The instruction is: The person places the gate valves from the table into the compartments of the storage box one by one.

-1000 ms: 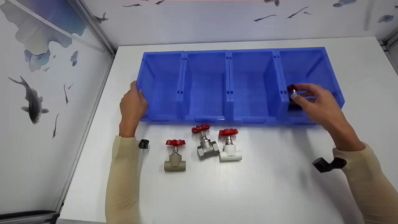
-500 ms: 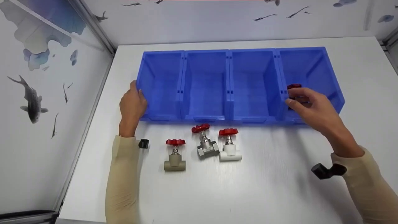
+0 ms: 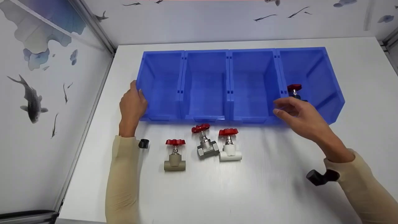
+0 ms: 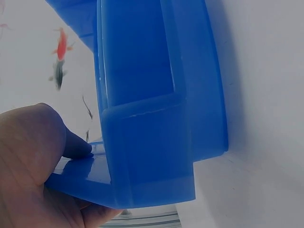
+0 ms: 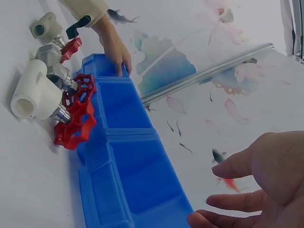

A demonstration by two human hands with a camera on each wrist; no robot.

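Observation:
My left hand (image 3: 133, 104) grips the left side wall of the row of blue bins (image 3: 230, 93); in the left wrist view the thumb (image 4: 76, 145) lies over the wall's edge. My right hand (image 3: 300, 118), fingers parted and holding nothing, hovers over the front of the rightmost bin. Inside that bin a valve with a red handwheel (image 3: 294, 87) stands, its dark body partly hidden by the hand. In front of the bins lie a tan valve (image 3: 175, 161), a metal valve (image 3: 206, 147) and a white valve (image 3: 230, 152), each with a red handwheel.
The bins stand side by side on a white table (image 3: 199, 193). White panels with painted fish and leaves (image 3: 34, 102) rise at the back and left. Black wrist mounts (image 3: 321, 177) stick out from the sleeves.
My right hand has let go of the dark valve in the rightmost bin and drawn back toward the front and left. The left hand and the three valves on the table have stayed put.

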